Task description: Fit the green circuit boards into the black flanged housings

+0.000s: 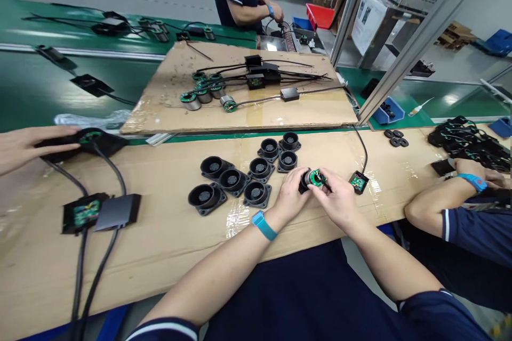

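Note:
My left hand [291,194] grips a black round housing [304,181], mostly hidden behind the fingers. My right hand [338,197] holds a motor core with a green ring-shaped circuit board [317,177] against the housing's open end. Whether the core sits inside the housing cannot be made out. To the right of my right hand lies an open black box with a circuit board [359,183], a cable running up from it. Left of my hands, several black square-flanged round housings [232,181] stand on the cardboard.
A raised cardboard sheet [160,112] bears several motor cores [190,101] with cabled black boxes [289,95]. At left, a co-worker's hand [44,144] touches a black part; two cabled boxes [118,212] lie below. Another co-worker's arm [444,197] is at right, near a metal post [416,48].

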Motion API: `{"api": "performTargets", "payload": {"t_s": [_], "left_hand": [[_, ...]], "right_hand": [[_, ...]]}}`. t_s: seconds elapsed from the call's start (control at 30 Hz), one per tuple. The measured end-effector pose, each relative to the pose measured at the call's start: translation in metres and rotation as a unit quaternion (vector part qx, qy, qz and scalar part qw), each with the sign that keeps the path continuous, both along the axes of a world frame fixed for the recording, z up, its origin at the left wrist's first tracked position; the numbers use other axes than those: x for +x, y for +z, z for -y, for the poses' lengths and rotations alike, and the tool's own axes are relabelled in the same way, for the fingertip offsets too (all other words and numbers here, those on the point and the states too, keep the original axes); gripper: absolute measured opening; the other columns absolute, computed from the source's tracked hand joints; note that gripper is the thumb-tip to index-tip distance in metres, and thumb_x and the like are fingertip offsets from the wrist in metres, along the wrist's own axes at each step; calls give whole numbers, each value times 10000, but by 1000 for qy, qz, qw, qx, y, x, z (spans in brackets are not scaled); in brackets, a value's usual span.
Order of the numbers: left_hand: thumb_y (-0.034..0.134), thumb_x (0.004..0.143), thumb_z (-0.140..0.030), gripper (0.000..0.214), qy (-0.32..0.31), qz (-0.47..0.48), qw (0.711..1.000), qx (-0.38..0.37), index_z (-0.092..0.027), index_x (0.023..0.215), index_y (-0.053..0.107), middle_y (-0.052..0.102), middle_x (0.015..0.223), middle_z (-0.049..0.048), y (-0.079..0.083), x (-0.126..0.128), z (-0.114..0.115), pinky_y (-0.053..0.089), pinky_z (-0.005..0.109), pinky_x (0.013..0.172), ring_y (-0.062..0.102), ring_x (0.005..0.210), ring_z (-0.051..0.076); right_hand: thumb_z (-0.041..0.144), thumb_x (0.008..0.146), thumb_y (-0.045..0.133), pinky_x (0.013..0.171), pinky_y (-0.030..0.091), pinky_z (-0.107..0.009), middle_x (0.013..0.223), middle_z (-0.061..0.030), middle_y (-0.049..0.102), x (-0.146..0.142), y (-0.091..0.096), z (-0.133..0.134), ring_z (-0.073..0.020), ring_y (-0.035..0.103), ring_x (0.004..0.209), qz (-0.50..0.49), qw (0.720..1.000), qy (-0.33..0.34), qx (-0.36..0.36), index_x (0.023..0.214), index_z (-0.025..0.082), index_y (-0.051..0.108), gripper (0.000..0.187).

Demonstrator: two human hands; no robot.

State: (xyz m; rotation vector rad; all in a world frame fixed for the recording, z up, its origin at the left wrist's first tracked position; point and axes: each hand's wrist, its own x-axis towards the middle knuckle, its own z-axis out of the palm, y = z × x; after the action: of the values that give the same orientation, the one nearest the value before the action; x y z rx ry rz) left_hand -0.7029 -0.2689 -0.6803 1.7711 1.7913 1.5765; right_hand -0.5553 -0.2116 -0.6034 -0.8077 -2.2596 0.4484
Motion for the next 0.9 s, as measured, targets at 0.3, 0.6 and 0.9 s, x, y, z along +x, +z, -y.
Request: {"api": "performTargets", "payload": {"t_s": [0.3, 0.6, 0.9], "left_hand": [[629, 851, -127, 438, -13, 42, 998, 40, -185, 1272, 521, 619, 1255, 142, 1, 0, 3, 492, 516, 1095, 579, 1223, 261], [713, 809, -181, 452, -43, 120, 992, -17, -199, 1235, 563, 653, 1223, 110, 4, -3, 6, 514, 463, 1054, 625, 1157, 250], [883, 654, -308, 1123, -116, 125, 979, -113, -168, 1567, 245, 585, 1408, 199, -5, -4, 5, 482, 485, 1114, 576, 1311, 336]], "right_hand": [[283, 914, 674, 983, 601, -413, 1165, -141, 710, -7, -12, 3, -264, 698, 1076, 29, 999, 39, 11, 1260, 170, 657, 364], [334, 907, 690, 996, 585, -430, 1235, -149, 626, 3, -14, 4, -268, 652, 1138, 72, 994, 62, -49, 1331, 187, 619, 454], [592, 885, 646, 931, 600, -466, 1161, -129, 738, 6, -50, -26, -302, 721, 1033, 107, 992, 65, -2, 1166, 189, 692, 494]]}}
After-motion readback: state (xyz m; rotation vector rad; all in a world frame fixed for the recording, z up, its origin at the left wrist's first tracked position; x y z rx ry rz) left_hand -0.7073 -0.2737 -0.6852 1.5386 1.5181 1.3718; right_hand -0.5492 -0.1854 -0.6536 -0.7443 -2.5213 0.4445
